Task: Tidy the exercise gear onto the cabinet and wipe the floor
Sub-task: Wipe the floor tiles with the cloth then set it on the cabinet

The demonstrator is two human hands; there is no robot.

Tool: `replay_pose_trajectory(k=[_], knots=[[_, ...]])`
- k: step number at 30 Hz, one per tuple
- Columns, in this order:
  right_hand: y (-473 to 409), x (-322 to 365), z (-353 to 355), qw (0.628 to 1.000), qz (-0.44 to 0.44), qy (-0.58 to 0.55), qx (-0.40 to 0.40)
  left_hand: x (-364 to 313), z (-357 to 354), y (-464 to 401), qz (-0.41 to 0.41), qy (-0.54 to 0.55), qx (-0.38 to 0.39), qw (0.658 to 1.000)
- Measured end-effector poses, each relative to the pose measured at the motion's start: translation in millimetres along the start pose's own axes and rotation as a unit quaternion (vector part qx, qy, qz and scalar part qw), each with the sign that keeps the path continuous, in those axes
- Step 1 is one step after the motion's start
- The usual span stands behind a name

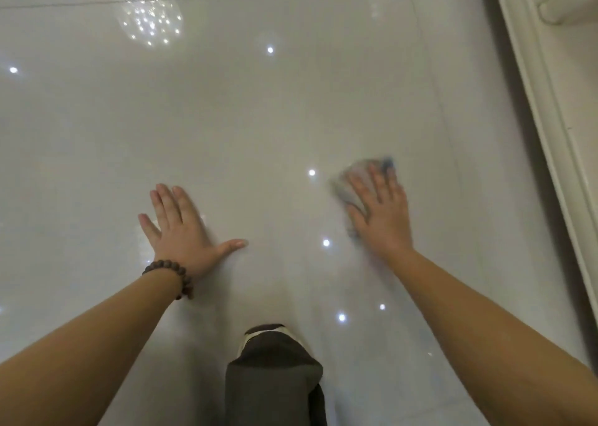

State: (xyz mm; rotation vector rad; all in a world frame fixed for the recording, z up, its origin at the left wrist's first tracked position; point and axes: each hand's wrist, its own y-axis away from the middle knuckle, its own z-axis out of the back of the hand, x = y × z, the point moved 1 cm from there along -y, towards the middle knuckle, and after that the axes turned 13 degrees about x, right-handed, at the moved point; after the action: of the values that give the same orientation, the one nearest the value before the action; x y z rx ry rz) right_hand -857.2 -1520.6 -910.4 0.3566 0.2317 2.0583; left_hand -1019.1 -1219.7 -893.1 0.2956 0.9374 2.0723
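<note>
The glossy white tiled floor fills the view. My right hand lies flat with straight fingers on a grey-and-blue cloth, pressing it against the floor at the right; both are blurred by motion. Only the cloth's left and far edges show from under the palm. My left hand, with a brown bead bracelet at the wrist, rests flat on the floor with its fingers spread and holds nothing. No exercise gear is in view.
The cream base of a cabinet runs down the right edge. My knee in grey trousers sits at the bottom centre. Ceiling lights reflect as bright spots on the tiles.
</note>
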Motion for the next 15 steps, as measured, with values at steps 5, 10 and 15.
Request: replay_pose_trajectory(k=[5, 10, 15], knots=[[51, -132, 12, 0.941, -0.325, -0.077, 0.044, -4, 8, 2, 0.013, -0.008, 0.023, 1.0], [20, -46, 27, 0.878, -0.451, -0.161, 0.028, 2, 18, 32, 0.031, 0.034, 0.012, 0.999], [14, 142, -1, 0.984, -0.143, -0.101, 0.044, 22, -13, 79, 0.066, 0.073, 0.053, 0.994]])
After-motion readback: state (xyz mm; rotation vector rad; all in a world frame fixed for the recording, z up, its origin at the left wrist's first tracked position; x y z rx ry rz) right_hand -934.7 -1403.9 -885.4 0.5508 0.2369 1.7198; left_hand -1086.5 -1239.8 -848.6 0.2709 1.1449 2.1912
